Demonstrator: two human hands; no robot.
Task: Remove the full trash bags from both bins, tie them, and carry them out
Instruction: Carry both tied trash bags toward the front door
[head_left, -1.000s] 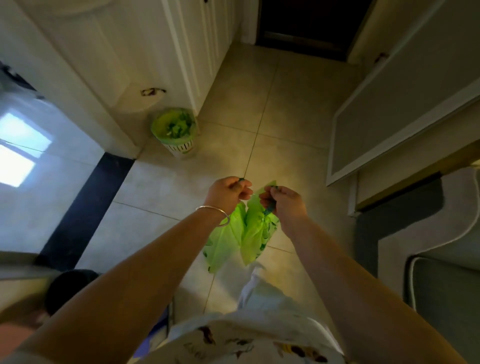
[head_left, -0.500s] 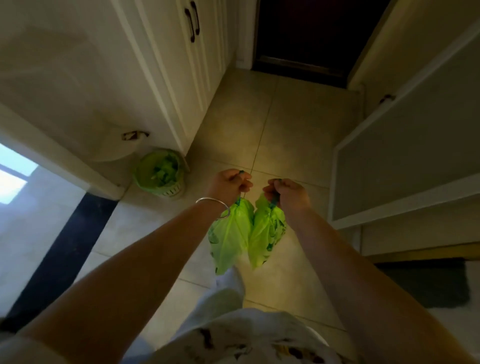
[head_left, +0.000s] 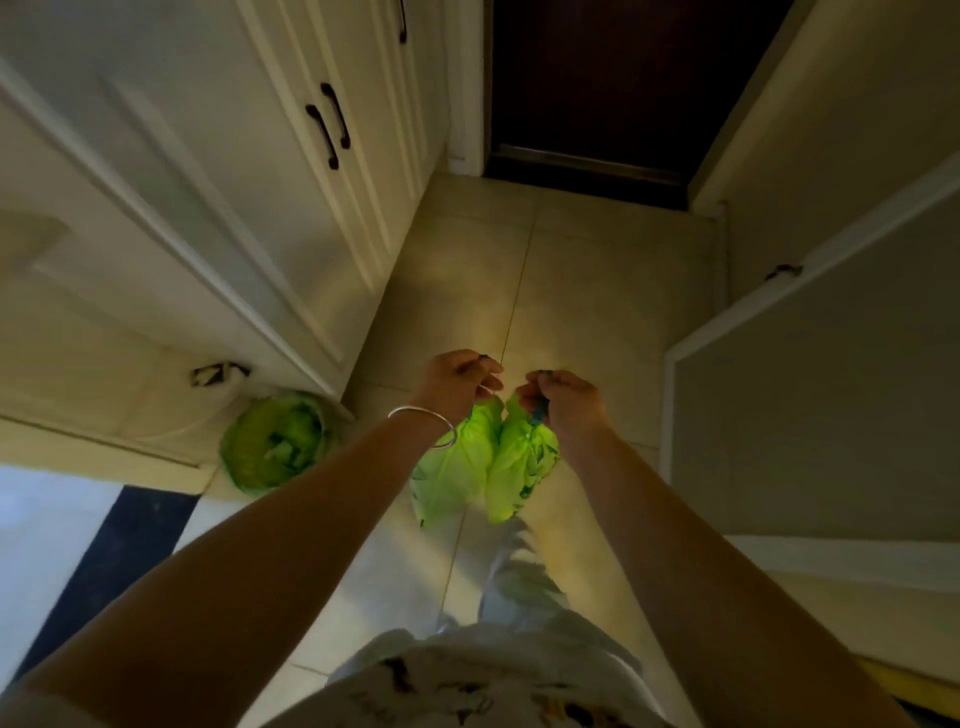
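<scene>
My left hand (head_left: 457, 382) and right hand (head_left: 563, 397) each pinch a gathered neck of crinkly, thin bright-green plastic trash bag (head_left: 485, 462), hanging over the beige tiled floor (head_left: 571, 291). One bag or two, I cannot tell. A round green-lined bin (head_left: 275, 441) sits by the white panelled cabinet (head_left: 234, 171), blurred.

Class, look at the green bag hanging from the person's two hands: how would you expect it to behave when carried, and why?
The green bag is probably floppy: it sags in soft folds below the left hand and right hand. It seems light, since pinched fingertips alone hold it up. It would likely swing while walking, as it hangs free above the floor.
</scene>
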